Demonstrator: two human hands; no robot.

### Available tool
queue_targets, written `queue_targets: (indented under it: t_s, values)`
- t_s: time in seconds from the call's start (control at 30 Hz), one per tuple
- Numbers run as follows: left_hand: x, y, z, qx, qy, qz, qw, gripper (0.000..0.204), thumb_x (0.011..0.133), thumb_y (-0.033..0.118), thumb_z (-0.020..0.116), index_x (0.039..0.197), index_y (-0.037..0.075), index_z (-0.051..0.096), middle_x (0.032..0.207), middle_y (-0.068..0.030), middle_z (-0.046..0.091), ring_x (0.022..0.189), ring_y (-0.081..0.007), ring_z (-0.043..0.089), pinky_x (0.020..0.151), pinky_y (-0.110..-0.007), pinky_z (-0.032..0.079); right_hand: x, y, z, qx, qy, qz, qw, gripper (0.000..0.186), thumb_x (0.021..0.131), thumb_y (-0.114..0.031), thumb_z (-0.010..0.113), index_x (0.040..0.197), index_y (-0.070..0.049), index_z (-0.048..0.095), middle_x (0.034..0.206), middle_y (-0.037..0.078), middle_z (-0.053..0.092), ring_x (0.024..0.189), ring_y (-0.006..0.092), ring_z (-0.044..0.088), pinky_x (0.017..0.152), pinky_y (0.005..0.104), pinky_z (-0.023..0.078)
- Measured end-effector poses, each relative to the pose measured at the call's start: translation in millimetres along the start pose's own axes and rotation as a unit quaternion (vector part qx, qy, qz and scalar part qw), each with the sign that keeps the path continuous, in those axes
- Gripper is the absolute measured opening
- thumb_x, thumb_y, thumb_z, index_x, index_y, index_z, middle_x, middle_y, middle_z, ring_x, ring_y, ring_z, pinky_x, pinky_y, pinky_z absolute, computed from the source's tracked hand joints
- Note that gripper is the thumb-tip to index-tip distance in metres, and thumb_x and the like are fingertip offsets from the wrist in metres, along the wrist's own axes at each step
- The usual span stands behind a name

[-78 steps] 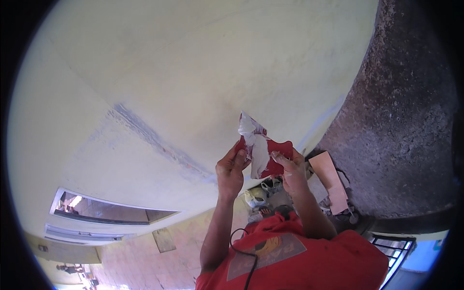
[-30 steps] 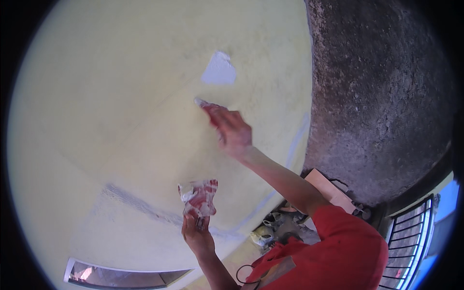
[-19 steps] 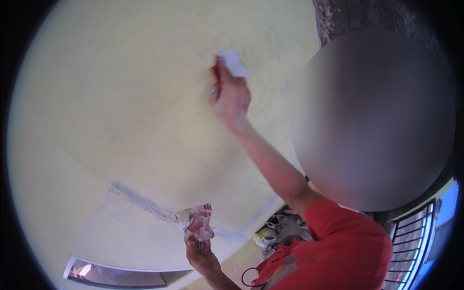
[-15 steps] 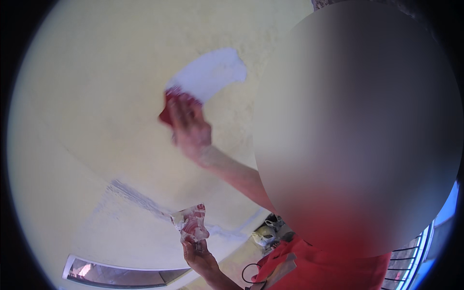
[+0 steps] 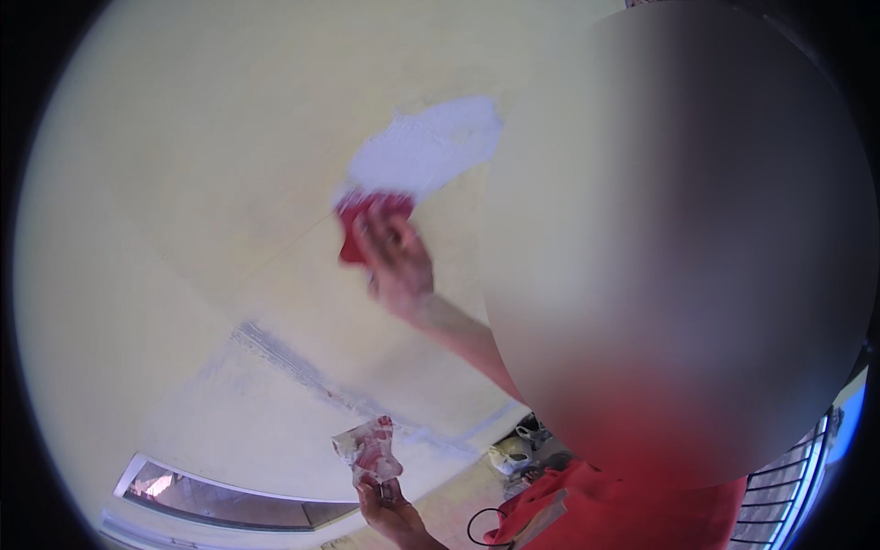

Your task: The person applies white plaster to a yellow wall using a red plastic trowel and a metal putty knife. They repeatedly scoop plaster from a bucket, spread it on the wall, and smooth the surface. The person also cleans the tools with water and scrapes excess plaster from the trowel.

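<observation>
Hand application of white paste to a pale yellow wall (image 5: 202, 156). At upper centre of the frame, the right hand (image 5: 399, 261) holds a red spreader (image 5: 352, 234), its fingers laid slightly apart over the blade's face; the thumb's grip cannot be made out. The blade's upper edge appears to meet the lower end of a white patch (image 5: 426, 147), which curves up toward the top centre. At lower centre, the left hand (image 5: 396, 518) pinches a paste-smeared spreader (image 5: 374, 451) by its base, apart from the wall, between fingers and thumb. A greyish streak (image 5: 284, 357) runs diagonally at left of centre. For an even coat, the blade is probably best kept at a low, constant tilt, with the fingers distributing pressure across its width and strokes overlapping; uneven pressure could leave ridges along the patch's edges.
</observation>
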State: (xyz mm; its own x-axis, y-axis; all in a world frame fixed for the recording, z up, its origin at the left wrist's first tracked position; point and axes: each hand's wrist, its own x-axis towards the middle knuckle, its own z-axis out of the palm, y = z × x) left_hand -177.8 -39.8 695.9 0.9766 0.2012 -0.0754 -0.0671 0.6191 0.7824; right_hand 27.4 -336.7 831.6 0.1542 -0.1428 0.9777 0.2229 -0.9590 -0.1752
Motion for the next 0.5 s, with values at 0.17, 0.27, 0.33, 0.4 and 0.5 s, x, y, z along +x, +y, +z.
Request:
queue_targets:
  t_s: [0.17, 0.27, 0.33, 0.4, 0.5]
  values:
    - [-9, 7, 6, -0.008, 0.021, 0.020, 1.000, 0.037, 0.101, 0.025, 0.064, 0.127, -0.001, 0.060, 0.118, -0.0101, 0.066, 0.104, -0.0220, 0.067, 0.081, -0.033, 0.060, -18, -13, -57, 0.031, 0.026, -0.002, 0.999, 0.056, 0.084, -0.006, 0.070, 0.138, -0.004, 0.059, 0.134, 0.021, 0.062, 0.114, 0.0343, 0.062, 0.094, 0.0434, 0.054]
    - [-11, 6, 2, -0.015, 0.005, 0.012, 1.000, 0.037, 0.101, 0.024, 0.065, 0.127, -0.001, 0.060, 0.113, -0.0096, 0.068, 0.101, -0.0209, 0.068, 0.078, -0.031, 0.060, 35, 80, -86, -0.063, 0.179, 0.105, 0.976, 0.034, 0.097, -0.010, 0.061, 0.130, -0.004, 0.066, 0.110, 0.019, 0.072, 0.099, 0.0335, 0.067, 0.085, 0.0446, 0.055]
    - [-17, 4, 4, -0.027, 0.043, 0.019, 0.999, 0.037, 0.100, 0.023, 0.066, 0.127, -0.002, 0.060, 0.112, -0.0099, 0.068, 0.098, -0.0203, 0.069, 0.074, -0.029, 0.061, 73, 130, -102, -0.074, 0.130, 0.268, 0.952, 0.037, 0.096, -0.007, 0.060, 0.133, -0.004, 0.065, 0.108, 0.018, 0.072, 0.099, 0.0340, 0.067, 0.084, 0.0454, 0.054]
    - [-22, 0, 16, -0.035, 0.077, 0.019, 0.996, 0.038, 0.100, 0.023, 0.066, 0.128, -0.002, 0.059, 0.112, -0.0101, 0.068, 0.097, -0.0199, 0.070, 0.072, -0.028, 0.062, 90, 139, -96, -0.069, 0.088, 0.297, 0.948, 0.040, 0.095, -0.007, 0.061, 0.134, -0.004, 0.064, 0.109, 0.017, 0.072, 0.100, 0.0337, 0.067, 0.085, 0.0456, 0.053]
    - [-22, 3, 23, -0.024, 0.083, 0.021, 0.996, 0.041, 0.101, 0.024, 0.065, 0.132, -0.002, 0.057, 0.118, -0.0105, 0.066, 0.104, -0.0205, 0.067, 0.081, -0.030, 0.060, 85, 102, -53, -0.073, 0.118, 0.151, 0.979, 0.047, 0.090, -0.005, 0.064, 0.137, -0.003, 0.061, 0.120, 0.017, 0.069, 0.111, 0.0321, 0.065, 0.094, 0.0459, 0.051]
